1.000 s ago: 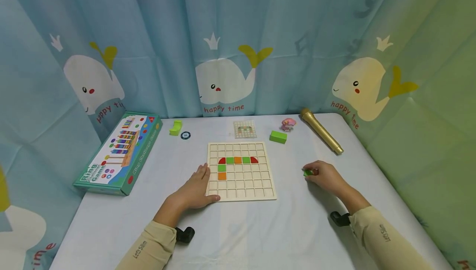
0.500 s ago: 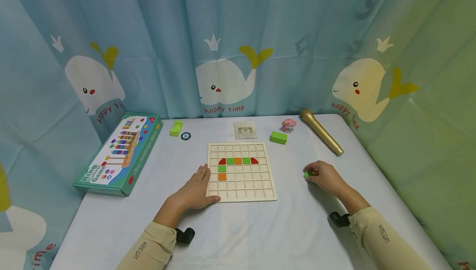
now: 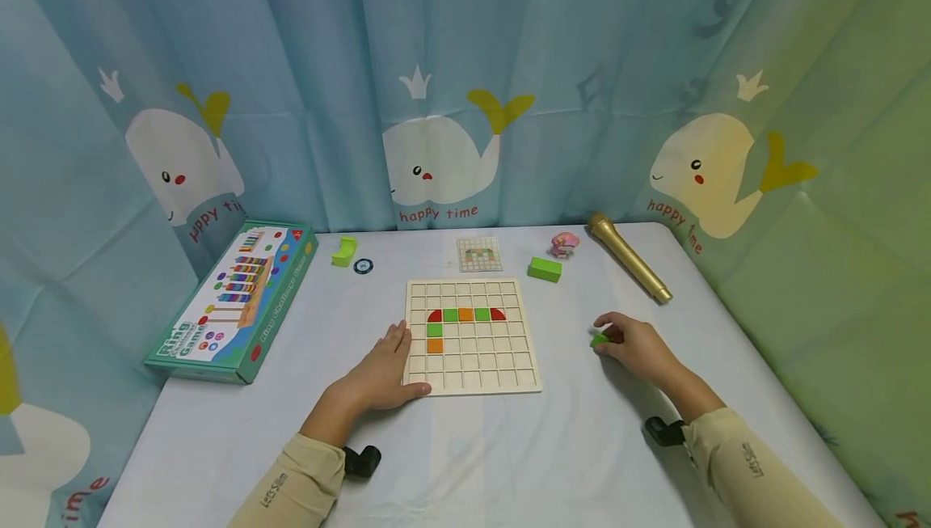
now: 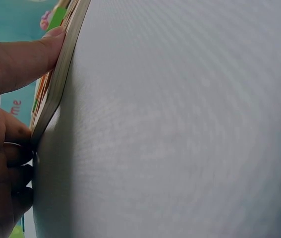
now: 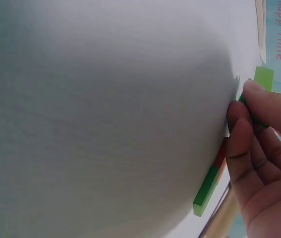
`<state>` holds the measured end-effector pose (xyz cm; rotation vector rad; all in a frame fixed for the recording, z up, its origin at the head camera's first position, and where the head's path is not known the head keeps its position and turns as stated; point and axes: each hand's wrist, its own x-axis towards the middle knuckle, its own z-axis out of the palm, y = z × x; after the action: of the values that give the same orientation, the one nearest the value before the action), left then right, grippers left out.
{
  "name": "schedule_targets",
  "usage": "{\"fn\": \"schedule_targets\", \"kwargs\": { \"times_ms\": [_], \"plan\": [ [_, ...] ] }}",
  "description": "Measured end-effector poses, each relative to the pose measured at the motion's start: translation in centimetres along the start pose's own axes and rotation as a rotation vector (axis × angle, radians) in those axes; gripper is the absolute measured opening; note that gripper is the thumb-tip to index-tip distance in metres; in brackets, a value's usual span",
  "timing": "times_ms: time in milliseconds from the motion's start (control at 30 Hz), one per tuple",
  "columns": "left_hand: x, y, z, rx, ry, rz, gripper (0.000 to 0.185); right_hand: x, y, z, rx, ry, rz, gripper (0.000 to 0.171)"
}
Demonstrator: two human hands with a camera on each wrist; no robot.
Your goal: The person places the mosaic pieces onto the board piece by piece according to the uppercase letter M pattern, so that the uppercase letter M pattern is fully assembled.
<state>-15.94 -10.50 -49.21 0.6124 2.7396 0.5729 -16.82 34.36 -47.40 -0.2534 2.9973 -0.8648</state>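
Observation:
My left hand [image 3: 374, 373] rests along the left edge of a square wooden grid board [image 3: 496, 356], its thumb at the near left corner. In the left wrist view the thumb [image 4: 36, 54] presses on the board's edge. Red, green and orange tiles fill a row on the board, and a green tile [image 3: 434, 330] and an orange tile [image 3: 434, 345] lie below its left end. To the right of the board, my right hand [image 3: 638, 348] pinches a small green tile [image 3: 599, 340] between thumb and finger. In the right wrist view a red piece [image 5: 220, 152] and a green piece [image 5: 206, 191] lie beside that hand.
Behind the board lie a pattern card [image 3: 479, 255], a green block [image 3: 545, 270] and a pink figurine [image 3: 563, 244]. A gold microphone [image 3: 629, 259] is at the back right. Farther left are a game box [image 3: 233, 302], a yellow-green curved block [image 3: 344, 251] and a round chip [image 3: 363, 266].
The right fingers have shifted slightly, and the green tile pinched there sits a little farther left. The red bit seen by these fingers before is out of sight in the head view. The left hand stays put.

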Motion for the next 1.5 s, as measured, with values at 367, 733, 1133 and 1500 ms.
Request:
{"fn": "schedule_targets", "kwargs": {
  "times_ms": [367, 733, 1133, 1500],
  "plan": [
    [0.0, 0.1, -0.1, -0.005, -0.001, -0.005, 0.103, 0.6, -0.8, -0.2, 0.016, 0.021, -0.042, 0.024],
    [0.0, 0.0, -0.1, -0.007, 0.007, 0.000, 0.103, 1.5, -1.5, -0.1, -0.032, 0.013, -0.099, 0.040],
    [0.0, -0.1, 0.1, -0.002, 0.004, -0.006, 0.103, 2.3, -2.7, 0.5, 0.099, 0.037, -0.083, 0.022],
    [0.1, -0.1, 0.2, 0.012, 0.002, -0.003, 0.104, 3.2, -4.0, 1.1, 0.124, 0.040, -0.082, 0.022]
  ]
}}
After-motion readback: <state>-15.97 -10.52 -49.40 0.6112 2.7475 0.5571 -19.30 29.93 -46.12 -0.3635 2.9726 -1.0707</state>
